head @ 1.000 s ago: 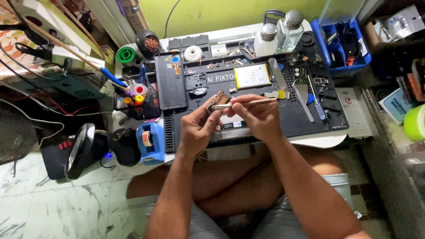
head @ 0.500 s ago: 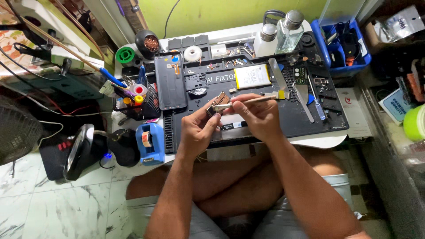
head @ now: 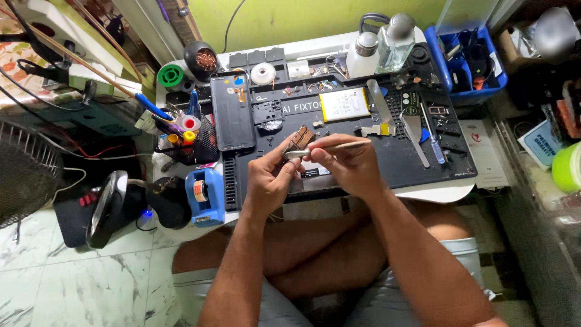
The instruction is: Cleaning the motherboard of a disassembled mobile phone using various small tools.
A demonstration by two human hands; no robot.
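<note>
My left hand (head: 270, 177) pinches a small brown circuit board (head: 299, 139) above the black work mat (head: 399, 163). My right hand (head: 345, 165) grips a thin brush-like tool (head: 330, 148) that lies crosswise, its metal tip touching the board. Both hands meet over the mat's front middle. A dark opened phone body (head: 232, 110) lies flat on the mat's left. A white and yellow battery (head: 344, 104) rests behind my hands.
A mesh holder of pens and tools (head: 180, 134) and a blue tape dispenser (head: 203, 194) stand at the left. Two bottles (head: 381, 48) and a blue bin (head: 466, 63) are at the back. Metal spatulas (head: 414, 130) lie right. A fan (head: 24, 175) sits on the floor.
My hands hold the same pose over the mat; the tool and board shifted only slightly.
</note>
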